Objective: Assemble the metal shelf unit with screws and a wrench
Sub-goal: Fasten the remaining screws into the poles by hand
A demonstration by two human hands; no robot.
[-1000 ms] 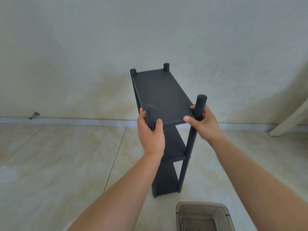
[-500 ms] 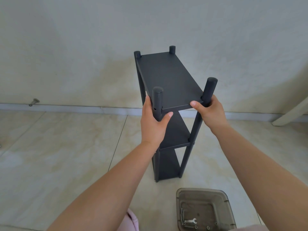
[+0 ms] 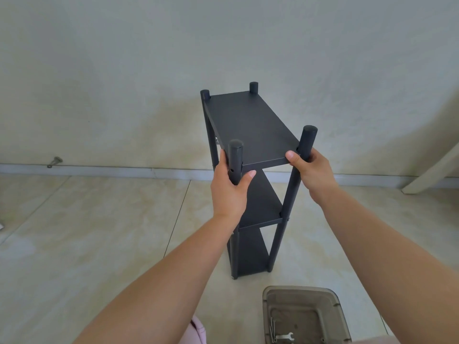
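**Shelf unit upright and nearly finished**

Pale wall [image 3: 124, 70] and marbled floor tiles [image 3: 74, 232] fill most of the view, with a grey baseboard [image 3: 124, 170] running between them. Against that backdrop the dark metal shelf unit [image 3: 250, 125] stands upright on the floor, just in front of the person. All three boards sit level between four round posts, so the frame looks essentially put together.

Left hand [image 3: 229, 189] wraps around the near left post [image 3: 235, 160] just below the top board, thumb on one side and fingers on the other. Right hand [image 3: 311, 172] grips the near right post [image 3: 306, 142] at the same height, thumb lying on the board's edge. Both grips are closed firmly on the posts, as if steadying or testing the unit.

Near the bottom edge a translucent plastic bin [image 3: 268, 299] rests on the floor, well apart from the hands. Inside it lie a small wrench [image 3: 285, 336] and what look like a few loose screws [image 3: 273, 330]. An open hole shows in the left post, so at least one screw may remain to be fitted; beyond that, I judge only a final tightening check is left.
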